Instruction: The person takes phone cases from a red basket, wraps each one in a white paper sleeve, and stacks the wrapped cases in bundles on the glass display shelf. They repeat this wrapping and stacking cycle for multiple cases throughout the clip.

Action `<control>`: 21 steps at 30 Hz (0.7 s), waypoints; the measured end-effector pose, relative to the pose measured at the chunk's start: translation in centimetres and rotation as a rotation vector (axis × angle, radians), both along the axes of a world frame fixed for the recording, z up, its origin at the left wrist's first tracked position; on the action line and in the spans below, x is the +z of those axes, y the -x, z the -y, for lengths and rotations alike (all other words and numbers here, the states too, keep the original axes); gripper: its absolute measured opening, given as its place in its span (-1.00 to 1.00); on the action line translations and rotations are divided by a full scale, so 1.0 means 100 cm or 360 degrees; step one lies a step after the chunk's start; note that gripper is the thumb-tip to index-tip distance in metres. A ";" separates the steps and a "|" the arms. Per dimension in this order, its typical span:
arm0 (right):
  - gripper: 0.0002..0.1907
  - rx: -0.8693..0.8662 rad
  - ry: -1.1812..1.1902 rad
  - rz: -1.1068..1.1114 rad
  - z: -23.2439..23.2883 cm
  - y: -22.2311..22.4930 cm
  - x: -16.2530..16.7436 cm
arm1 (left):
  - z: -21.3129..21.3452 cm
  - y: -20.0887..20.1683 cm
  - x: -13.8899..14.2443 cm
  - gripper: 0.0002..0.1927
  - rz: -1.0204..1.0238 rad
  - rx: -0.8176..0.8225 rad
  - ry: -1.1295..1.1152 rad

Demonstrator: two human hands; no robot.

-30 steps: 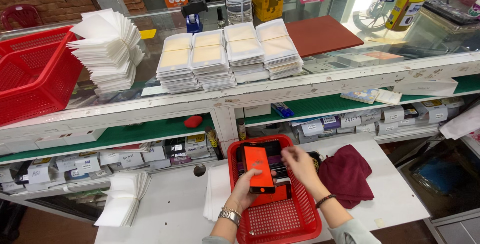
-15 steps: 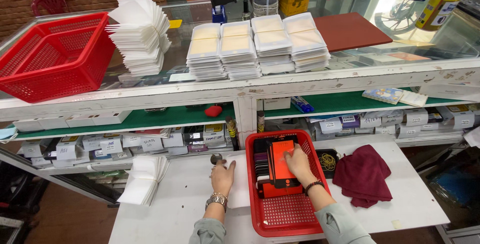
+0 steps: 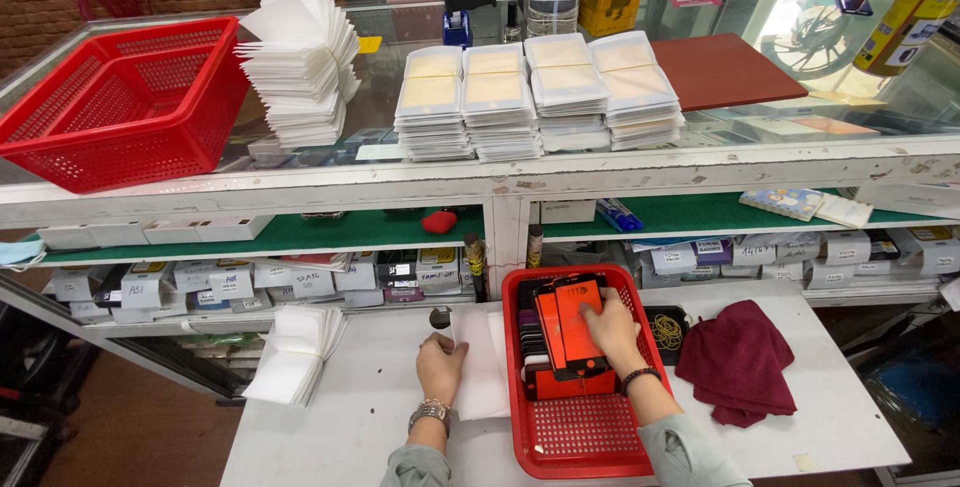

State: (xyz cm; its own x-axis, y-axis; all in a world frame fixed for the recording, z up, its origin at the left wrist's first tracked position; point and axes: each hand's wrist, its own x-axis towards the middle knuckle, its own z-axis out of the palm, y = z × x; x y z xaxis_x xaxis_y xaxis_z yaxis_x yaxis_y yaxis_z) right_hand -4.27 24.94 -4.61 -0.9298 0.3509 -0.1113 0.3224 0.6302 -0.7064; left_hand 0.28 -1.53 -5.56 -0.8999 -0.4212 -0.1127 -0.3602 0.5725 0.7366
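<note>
Having left the red basket [image 3: 585, 447], left hand [image 3: 440, 367] now pinching white sheets [image 3: 482, 372] on counter [image 3: 330, 427]. Right hand [image 3: 612, 329] still gripping orange-backed panels [image 3: 570, 322] inside.

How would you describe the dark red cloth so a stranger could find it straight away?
Start at the white worktable below the shelves. Find the small red basket where the right hand rests. Just right of it lies the maroon cloth, crumpled and soft, the only fabric among the stiff white paper stacks.
</note>
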 end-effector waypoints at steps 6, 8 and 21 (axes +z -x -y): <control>-0.68 0.0150 0.0961 -0.0412 -0.011 0.016 0.013 | 0.021 0.003 0.018 -0.72 -0.0189 -0.0115 -0.1305; -0.70 0.0245 0.1455 -0.0595 -0.001 0.019 0.026 | 0.019 -0.001 0.027 -0.73 -0.0163 -0.0234 -0.1183; -0.62 0.0573 0.1632 -0.0693 0.046 -0.019 0.090 | 0.005 -0.017 0.041 -0.77 -0.0582 -0.0638 -0.1322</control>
